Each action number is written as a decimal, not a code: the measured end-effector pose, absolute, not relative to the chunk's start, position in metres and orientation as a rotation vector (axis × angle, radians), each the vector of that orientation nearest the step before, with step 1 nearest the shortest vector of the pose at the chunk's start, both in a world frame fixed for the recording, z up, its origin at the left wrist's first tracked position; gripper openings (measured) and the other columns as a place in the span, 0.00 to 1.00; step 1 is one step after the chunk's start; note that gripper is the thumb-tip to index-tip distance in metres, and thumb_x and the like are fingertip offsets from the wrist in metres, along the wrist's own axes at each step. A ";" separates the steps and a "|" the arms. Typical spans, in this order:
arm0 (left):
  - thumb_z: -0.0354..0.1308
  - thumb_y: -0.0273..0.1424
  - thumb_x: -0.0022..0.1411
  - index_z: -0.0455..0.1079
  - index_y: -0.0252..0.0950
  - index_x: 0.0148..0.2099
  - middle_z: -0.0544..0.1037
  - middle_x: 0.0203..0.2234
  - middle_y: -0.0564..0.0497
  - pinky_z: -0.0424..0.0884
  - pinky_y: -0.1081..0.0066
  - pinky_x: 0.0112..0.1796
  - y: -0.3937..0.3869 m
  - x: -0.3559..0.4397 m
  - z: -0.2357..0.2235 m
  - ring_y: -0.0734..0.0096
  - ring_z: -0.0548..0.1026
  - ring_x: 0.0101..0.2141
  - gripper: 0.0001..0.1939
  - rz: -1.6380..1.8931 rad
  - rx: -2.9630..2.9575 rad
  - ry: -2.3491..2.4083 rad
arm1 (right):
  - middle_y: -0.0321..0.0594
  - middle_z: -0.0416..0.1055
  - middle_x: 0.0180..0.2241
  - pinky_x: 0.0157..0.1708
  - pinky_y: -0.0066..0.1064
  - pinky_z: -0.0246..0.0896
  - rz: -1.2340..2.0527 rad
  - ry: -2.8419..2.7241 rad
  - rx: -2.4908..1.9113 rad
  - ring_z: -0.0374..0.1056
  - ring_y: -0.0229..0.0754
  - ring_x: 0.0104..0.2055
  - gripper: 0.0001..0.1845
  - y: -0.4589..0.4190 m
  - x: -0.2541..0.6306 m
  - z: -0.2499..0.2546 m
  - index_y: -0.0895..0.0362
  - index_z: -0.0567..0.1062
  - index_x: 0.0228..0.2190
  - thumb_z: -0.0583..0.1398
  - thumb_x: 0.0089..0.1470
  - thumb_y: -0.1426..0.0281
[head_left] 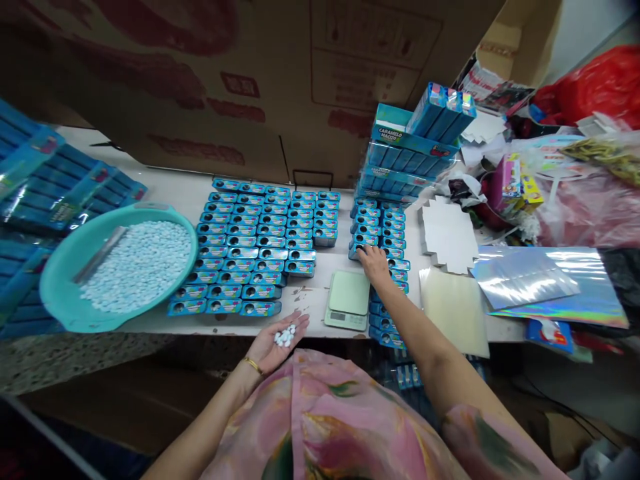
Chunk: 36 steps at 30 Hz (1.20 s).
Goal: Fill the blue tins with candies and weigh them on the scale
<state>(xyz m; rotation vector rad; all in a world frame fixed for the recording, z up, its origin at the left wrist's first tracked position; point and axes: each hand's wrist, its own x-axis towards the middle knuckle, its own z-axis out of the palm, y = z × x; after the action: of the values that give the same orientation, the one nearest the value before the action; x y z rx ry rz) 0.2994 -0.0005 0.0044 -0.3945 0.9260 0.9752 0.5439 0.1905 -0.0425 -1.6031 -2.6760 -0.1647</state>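
At the far left, film-wrapped blue packs are stacked beside a turquoise basin. The basin holds a broad heap of small pale-blue pieces, with a metal scoop lying along its left side. Directly right of the basin, small blue boxes stand in close rows on the white table; round dark holes show in the tops of many. Behind them rises a large brown carton.

My left hand is at the front edge, palm up, fingers extended and unclenched, bearing a loose cluster of pale-blue pieces. A gold-coloured bracelet circles that wrist. Right of it sits a flat scale, its pan bare.

My right hand reaches past the scale, its fingertips at the front blue box of a short column; I cannot tell whether they grip it or merely touch it. Beside that column runs a longer one; behind both, display packs are stacked. Further right lie white card pieces, yellowish sheets and shiny silver sheets.
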 end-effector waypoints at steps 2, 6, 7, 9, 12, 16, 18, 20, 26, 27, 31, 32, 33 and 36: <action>0.46 0.15 0.52 0.56 0.27 0.54 0.74 0.39 0.38 0.71 0.68 0.38 -0.002 0.304 0.004 0.60 0.71 0.41 0.26 0.965 -0.387 0.921 | 0.46 0.64 0.40 0.35 0.36 0.47 -0.164 -2.637 -1.661 0.55 0.45 0.38 0.14 0.191 0.539 -0.043 0.56 0.69 0.40 0.47 0.55 0.75; 0.46 0.15 0.51 0.55 0.26 0.54 0.73 0.40 0.37 0.71 0.68 0.39 -0.007 0.304 0.005 0.59 0.70 0.43 0.26 0.988 -0.379 0.921 | 0.46 0.63 0.40 0.34 0.36 0.48 -0.111 -2.548 -1.773 0.54 0.46 0.39 0.13 0.194 0.537 -0.036 0.57 0.72 0.33 0.48 0.54 0.74; 0.46 0.15 0.52 0.55 0.26 0.55 0.73 0.40 0.37 0.71 0.68 0.39 -0.009 0.302 0.005 0.59 0.70 0.43 0.26 0.998 -0.383 0.919 | 0.46 0.63 0.42 0.35 0.36 0.48 -0.106 -2.555 -1.748 0.54 0.46 0.40 0.13 0.193 0.539 -0.031 0.57 0.72 0.32 0.49 0.54 0.74; 0.46 0.15 0.52 0.54 0.27 0.55 0.73 0.40 0.38 0.70 0.67 0.40 -0.012 0.298 0.005 0.60 0.70 0.43 0.26 1.014 -0.397 0.911 | 0.45 0.61 0.45 0.39 0.38 0.48 -0.128 -2.584 -1.652 0.53 0.47 0.43 0.12 0.184 0.544 -0.018 0.56 0.72 0.32 0.49 0.54 0.74; 0.45 0.16 0.52 0.54 0.28 0.56 0.73 0.40 0.39 0.71 0.67 0.39 -0.016 0.294 0.003 0.61 0.71 0.42 0.27 1.036 -0.415 0.915 | 0.44 0.59 0.48 0.44 0.39 0.47 -0.159 -2.673 -1.469 0.52 0.47 0.45 0.11 0.157 0.548 0.003 0.57 0.71 0.35 0.50 0.53 0.75; 0.44 0.15 0.52 0.53 0.26 0.56 0.74 0.39 0.37 0.72 0.67 0.38 -0.014 0.298 -0.002 0.60 0.71 0.42 0.26 1.034 -0.418 0.930 | 0.45 0.63 0.44 0.41 0.38 0.51 -0.072 -2.894 -1.260 0.56 0.45 0.41 0.11 0.114 0.537 0.015 0.57 0.70 0.35 0.51 0.51 0.77; 0.44 0.15 0.52 0.54 0.25 0.55 0.74 0.39 0.37 0.72 0.67 0.37 -0.011 0.302 -0.002 0.59 0.71 0.42 0.26 1.012 -0.407 0.925 | 0.44 0.65 0.41 0.39 0.37 0.53 0.021 -2.939 -1.219 0.58 0.45 0.39 0.10 0.101 0.531 0.013 0.57 0.71 0.33 0.51 0.51 0.77; 0.44 0.15 0.52 0.55 0.25 0.55 0.74 0.39 0.37 0.72 0.67 0.36 -0.008 0.304 -0.001 0.59 0.71 0.41 0.25 1.002 -0.391 0.924 | 0.43 0.66 0.42 0.40 0.37 0.54 0.140 -2.873 -1.223 0.60 0.44 0.40 0.09 0.095 0.533 0.009 0.56 0.71 0.34 0.52 0.52 0.74; 0.42 0.16 0.54 0.61 0.25 0.49 0.74 0.37 0.38 0.73 0.68 0.35 -0.006 0.303 0.005 0.61 0.73 0.39 0.20 1.027 -0.390 0.932 | 0.44 0.68 0.41 0.44 0.34 0.57 0.349 -2.256 -1.471 0.62 0.42 0.44 0.12 0.096 0.575 0.010 0.57 0.71 0.38 0.52 0.53 0.67; 0.42 0.16 0.54 0.62 0.25 0.48 0.74 0.37 0.37 0.73 0.68 0.35 -0.007 0.303 0.005 0.61 0.73 0.39 0.19 1.032 -0.391 0.931 | 0.43 0.69 0.40 0.43 0.34 0.57 0.366 -2.204 -1.496 0.63 0.42 0.43 0.12 0.096 0.582 0.011 0.57 0.71 0.37 0.52 0.53 0.68; 0.43 0.18 0.55 0.64 0.24 0.46 0.74 0.38 0.37 0.72 0.65 0.37 -0.009 0.304 0.002 0.60 0.72 0.40 0.17 1.043 -0.401 0.925 | 0.43 0.70 0.38 0.42 0.35 0.59 0.418 -2.136 -1.517 0.64 0.41 0.42 0.11 0.089 0.595 0.010 0.58 0.72 0.36 0.52 0.52 0.70; 0.43 0.18 0.56 0.64 0.24 0.46 0.74 0.38 0.37 0.72 0.65 0.38 -0.010 0.305 0.001 0.60 0.72 0.41 0.17 1.044 -0.403 0.923 | 0.44 0.70 0.38 0.43 0.35 0.59 0.415 -2.132 -1.515 0.64 0.41 0.42 0.11 0.087 0.596 0.008 0.58 0.72 0.35 0.53 0.52 0.70; 0.43 0.18 0.56 0.64 0.24 0.46 0.74 0.38 0.37 0.72 0.64 0.38 -0.010 0.305 0.000 0.60 0.72 0.41 0.17 1.045 -0.403 0.921 | 0.44 0.70 0.38 0.43 0.36 0.59 0.407 -2.132 -1.511 0.64 0.42 0.42 0.10 0.086 0.595 0.006 0.58 0.72 0.35 0.53 0.52 0.70; 0.42 0.19 0.56 0.64 0.24 0.47 0.73 0.39 0.37 0.71 0.63 0.39 -0.011 0.305 -0.001 0.60 0.71 0.42 0.17 1.056 -0.401 0.913 | 0.43 0.70 0.38 0.44 0.37 0.58 0.384 -2.143 -1.488 0.64 0.42 0.43 0.10 0.083 0.594 0.001 0.57 0.72 0.36 0.53 0.51 0.71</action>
<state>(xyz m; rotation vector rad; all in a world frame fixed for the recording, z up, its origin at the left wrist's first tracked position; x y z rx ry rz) 0.3053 -0.0108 -0.0015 -0.4012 0.9131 1.0562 0.5939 0.0832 0.0008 -1.4875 -2.1429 0.3843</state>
